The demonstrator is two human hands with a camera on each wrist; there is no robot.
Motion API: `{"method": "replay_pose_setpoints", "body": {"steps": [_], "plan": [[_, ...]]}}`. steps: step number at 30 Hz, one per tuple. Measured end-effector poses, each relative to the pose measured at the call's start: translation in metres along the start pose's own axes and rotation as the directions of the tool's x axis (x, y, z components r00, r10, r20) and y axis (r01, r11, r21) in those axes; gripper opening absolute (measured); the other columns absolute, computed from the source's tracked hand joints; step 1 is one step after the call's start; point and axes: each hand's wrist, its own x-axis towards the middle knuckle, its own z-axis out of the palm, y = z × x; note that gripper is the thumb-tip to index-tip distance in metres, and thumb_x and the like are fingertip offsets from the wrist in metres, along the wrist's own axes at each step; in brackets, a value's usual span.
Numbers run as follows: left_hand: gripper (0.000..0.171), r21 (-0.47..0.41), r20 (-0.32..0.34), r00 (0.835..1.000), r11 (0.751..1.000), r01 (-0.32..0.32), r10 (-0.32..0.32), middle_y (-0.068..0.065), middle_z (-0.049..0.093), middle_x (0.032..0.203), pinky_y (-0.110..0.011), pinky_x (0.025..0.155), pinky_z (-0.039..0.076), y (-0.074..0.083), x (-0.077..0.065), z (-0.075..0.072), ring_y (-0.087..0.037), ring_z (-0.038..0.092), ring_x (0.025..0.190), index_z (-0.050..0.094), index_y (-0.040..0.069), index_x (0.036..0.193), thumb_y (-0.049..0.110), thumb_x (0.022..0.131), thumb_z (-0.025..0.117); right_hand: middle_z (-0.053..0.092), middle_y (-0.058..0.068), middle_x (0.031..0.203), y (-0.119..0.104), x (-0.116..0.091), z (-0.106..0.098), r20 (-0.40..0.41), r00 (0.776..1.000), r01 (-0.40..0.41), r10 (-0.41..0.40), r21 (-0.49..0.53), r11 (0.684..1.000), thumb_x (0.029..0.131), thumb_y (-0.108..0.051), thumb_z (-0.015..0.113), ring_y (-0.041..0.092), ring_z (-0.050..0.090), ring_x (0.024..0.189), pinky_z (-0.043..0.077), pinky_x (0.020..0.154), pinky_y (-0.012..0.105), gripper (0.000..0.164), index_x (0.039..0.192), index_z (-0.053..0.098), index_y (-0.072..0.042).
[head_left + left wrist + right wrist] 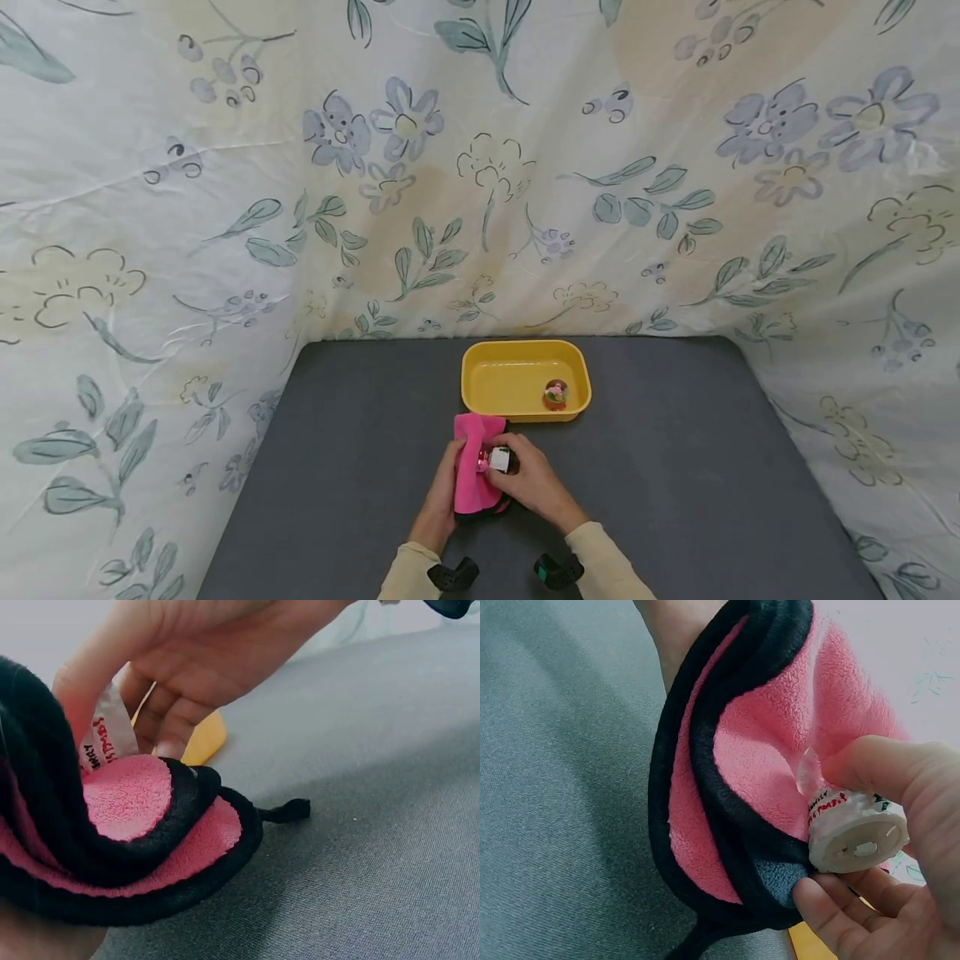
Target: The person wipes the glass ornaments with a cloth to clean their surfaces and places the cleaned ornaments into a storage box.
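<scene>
In the head view my left hand [437, 502] grips a folded pink cloth [471, 479] with black edging. My right hand [538, 483] holds a small snow globe [499, 459] against the cloth's pink side. Seen in the right wrist view, its white base [859, 844] has a hollow underside and red lettering, with thumb and fingers around it. The clear dome is mostly hidden by the thumb and the cloth [761, 765]. From the left wrist, the cloth [127, 799] curves in layers below the right hand [202, 652], and a black loop [289, 811] sticks out.
A yellow tray [501, 379] stands just beyond the hands, near the table's back edge. Another small snow globe [556, 394] with a red base lies in its right part. Floral curtains [480, 208] hang behind and beside the dark grey table [675, 483].
</scene>
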Motion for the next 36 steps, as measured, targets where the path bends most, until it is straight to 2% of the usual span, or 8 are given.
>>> {"method": "replay_pose_setpoints", "body": {"steps": [4,6,9,12,15,24,31,36], "plan": [[0.067,-0.004,0.016,0.999,0.999,-0.043,0.043,0.0,0.061,0.117,-0.027,0.09,0.05,-0.0012,0.002,-0.0004,-0.011,0.061,0.104,0.048,0.011,0.14,0.064,0.1,0.047,0.059,0.002,0.112,-0.0001,-0.0002,-0.0007,0.011,1.0,0.0,0.0,-0.002,1.0,0.089,-0.031,0.076,0.014,0.055,0.093,0.051,0.076,0.023,0.042,0.127,0.061,-0.021],[0.068,-0.008,0.004,0.998,0.998,-0.06,0.06,-0.002,0.061,0.12,-0.027,0.091,0.05,-0.0012,0.0033,-0.0012,-0.011,0.061,0.105,0.047,0.01,0.143,0.063,0.1,0.048,0.058,0.002,0.117,-0.0004,-0.0005,-0.0016,0.034,0.999,0.004,-0.004,0.007,1.0,0.089,-0.032,0.077,0.014,0.055,0.097,0.051,0.079,0.023,0.048,0.132,0.058,-0.019],[0.072,-0.008,-0.017,0.998,0.998,-0.066,0.065,-0.004,0.06,0.125,-0.027,0.092,0.049,-0.001,0.005,-0.0029,-0.013,0.06,0.109,0.045,0.01,0.145,0.065,0.098,0.049,0.056,0.006,0.125,-0.0009,-0.0019,-0.0036,0.079,0.997,0.013,-0.017,0.058,0.998,0.089,-0.026,0.077,0.017,0.056,0.102,0.052,0.084,0.026,0.061,0.142,0.048,-0.014],[0.074,-0.026,-0.03,0.998,0.998,-0.062,0.061,-0.003,0.06,0.125,-0.028,0.092,0.05,0.0003,0.0068,-0.0051,-0.013,0.059,0.11,0.044,0.011,0.145,0.066,0.097,0.049,0.052,0.009,0.129,-0.0001,-0.0032,-0.0044,0.098,0.995,0.026,-0.036,0.107,0.994,0.09,-0.017,0.075,0.019,0.056,0.105,0.053,0.089,0.027,0.067,0.147,0.041,-0.011],[0.075,-0.028,-0.039,0.997,0.998,-0.063,0.062,-0.003,0.06,0.123,-0.028,0.091,0.05,0.0009,0.0079,-0.0064,-0.013,0.059,0.109,0.043,0.01,0.146,0.067,0.097,0.049,0.051,0.01,0.128,0.0009,-0.0041,-0.0038,0.073,0.996,0.032,-0.043,0.14,0.99,0.091,-0.011,0.074,0.021,0.056,0.107,0.054,0.09,0.029,0.064,0.147,0.042,-0.011],[0.082,-0.044,-0.09,0.995,0.998,-0.051,0.047,-0.002,0.059,0.125,-0.028,0.092,0.05,-0.0006,0.0073,-0.0038,-0.014,0.057,0.112,0.042,0.01,0.148,0.072,0.095,0.047,0.059,0.007,0.127,-0.0002,-0.0048,-0.004,-0.003,0.999,0.04,-0.04,0.167,0.985,0.091,-0.01,0.076,0.023,0.059,0.114,0.053,0.099,0.039,0.054,0.139,0.051,-0.011],[0.082,-0.106,-0.086,0.996,0.994,-0.027,0.018,0.002,0.061,0.122,-0.028,0.091,0.05,-0.0013,0.0076,-0.0013,-0.012,0.059,0.11,0.046,0.013,0.146,0.076,0.093,0.046,0.062,0.004,0.126,-0.0008,-0.0039,-0.0043,-0.027,0.999,0.05,-0.047,0.122,0.991,0.09,-0.016,0.078,0.021,0.061,0.113,0.054,0.095,0.028,0.052,0.137,0.055,-0.014],[0.085,-0.112,-0.086,0.996,0.993,-0.02,0.01,0.002,0.06,0.127,-0.028,0.093,0.05,-0.0004,0.0065,-0.0008,-0.011,0.058,0.113,0.044,0.015,0.149,0.079,0.092,0.043,0.06,0.002,0.127,0.0011,-0.0021,-0.0041,-0.012,0.998,0.069,-0.068,0.079,0.994,0.091,-0.02,0.078,0.02,0.06,0.114,0.054,0.095,0.026,0.054,0.139,0.055,-0.015]]}}
